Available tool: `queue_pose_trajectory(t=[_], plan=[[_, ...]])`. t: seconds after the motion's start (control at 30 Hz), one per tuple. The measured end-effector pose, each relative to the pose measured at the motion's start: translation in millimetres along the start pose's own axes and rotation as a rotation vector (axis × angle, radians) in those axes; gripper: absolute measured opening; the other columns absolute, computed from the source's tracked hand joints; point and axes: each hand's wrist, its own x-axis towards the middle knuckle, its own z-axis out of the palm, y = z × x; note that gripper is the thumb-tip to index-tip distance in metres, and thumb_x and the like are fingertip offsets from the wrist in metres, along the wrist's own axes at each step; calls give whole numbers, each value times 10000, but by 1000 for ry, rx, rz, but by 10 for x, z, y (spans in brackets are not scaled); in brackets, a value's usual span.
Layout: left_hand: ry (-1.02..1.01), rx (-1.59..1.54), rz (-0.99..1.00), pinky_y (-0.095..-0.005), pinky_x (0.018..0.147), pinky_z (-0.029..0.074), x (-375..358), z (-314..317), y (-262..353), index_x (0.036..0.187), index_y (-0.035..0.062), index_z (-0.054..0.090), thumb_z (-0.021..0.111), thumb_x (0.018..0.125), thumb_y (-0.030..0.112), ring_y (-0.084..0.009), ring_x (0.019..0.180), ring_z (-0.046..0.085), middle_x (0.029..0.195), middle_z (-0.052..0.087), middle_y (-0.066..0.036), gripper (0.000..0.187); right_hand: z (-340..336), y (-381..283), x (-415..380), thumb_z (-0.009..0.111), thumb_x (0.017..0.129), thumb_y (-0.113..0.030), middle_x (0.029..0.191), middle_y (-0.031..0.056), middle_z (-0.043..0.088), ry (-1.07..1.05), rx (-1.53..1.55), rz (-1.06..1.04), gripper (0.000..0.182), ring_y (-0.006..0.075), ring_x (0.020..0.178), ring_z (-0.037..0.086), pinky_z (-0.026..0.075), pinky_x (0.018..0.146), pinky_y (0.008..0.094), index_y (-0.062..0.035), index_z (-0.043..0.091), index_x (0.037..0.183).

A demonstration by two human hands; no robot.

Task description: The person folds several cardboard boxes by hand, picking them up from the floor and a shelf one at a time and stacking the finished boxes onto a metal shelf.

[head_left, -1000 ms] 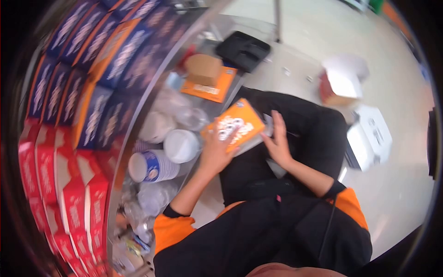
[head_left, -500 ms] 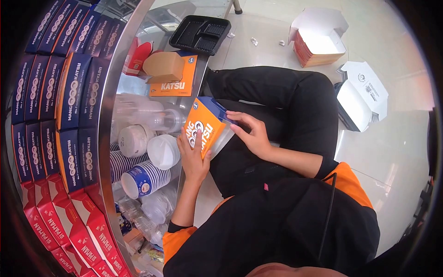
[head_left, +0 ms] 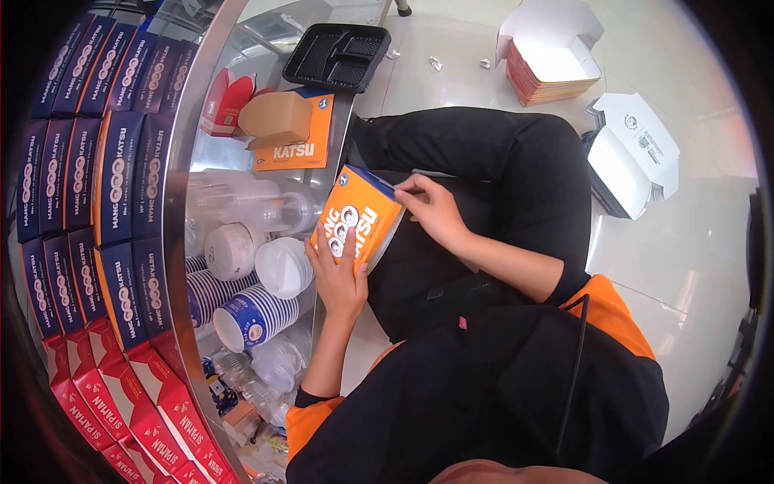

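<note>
Orange box (head_left: 359, 211) held near mid-frame, tilted, printed face up, over the dark trousers (head_left: 524, 161). Left hand (head_left: 337, 284): forearm rises almost vertically from lower centre-left, wrist near straight, back of hand up; fingers spread across the lower part of the printed face, thumb apart toward the lower right corner, grasping the box. Right hand (head_left: 438, 211): forearm slants in from the right, elbow bent, knuckles raised; fingers curled, with thumb and forefinger pinching the box's upper right edge, by its navy side. Underside of the grip hidden. Just left of the left hand, a white tub (head_left: 284, 268) and stacked paper cups (head_left: 254, 317) lying on their side. Upper centre: black tray (head_left: 337, 56); below it, brown carton (head_left: 278, 118) on a flat orange piece (head_left: 294, 158). Right of frame: open white boxes (head_left: 617, 173) on the floor (head_left: 669, 266).
</note>
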Motion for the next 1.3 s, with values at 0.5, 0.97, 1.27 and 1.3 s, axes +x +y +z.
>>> queue_pose_trajectory(t=[0.5, 0.97, 1.27, 1.3], plan=[[-39, 15, 1, -636, 1068, 214, -39, -15, 2, 1406, 223, 456, 563, 885, 381, -584, 1305, 198, 1503, 176, -282, 555, -42, -121, 208, 587, 925, -288, 988, 30, 621, -239, -10, 136, 251, 103, 837, 579, 490, 699, 259, -99, 587, 1090], [33, -58, -23, -623, 1088, 174, -84, 34, -67, 1372, 228, 504, 596, 862, 385, -565, 1352, 137, 1517, 173, -258, 542, 58, 161, 103, 380, 1012, -218, 1306, 197, 501, -274, -196, -226, 427, 304, 1225, 468, 350, 1040, 354, -84, 382, 1418], [-185, 179, -63, -706, 1017, 183, 246, -388, 222, 1409, 272, 444, 701, 761, 441, -536, 1344, 202, 1519, 194, -234, 718, -58, 22, 141, 445, 991, -334, 1357, 253, 412, -456, -424, -385, 512, 391, 1234, 462, 398, 1018, 399, -172, 331, 1463], [-174, 135, -22, -715, 1000, 194, 367, -359, 264, 1414, 283, 435, 698, 765, 437, -540, 1331, 222, 1520, 193, -231, 717, -40, 27, 136, 449, 988, -349, 1362, 252, 408, -463, -427, -389, 525, 390, 1246, 450, 392, 1024, 398, -171, 325, 1466]])
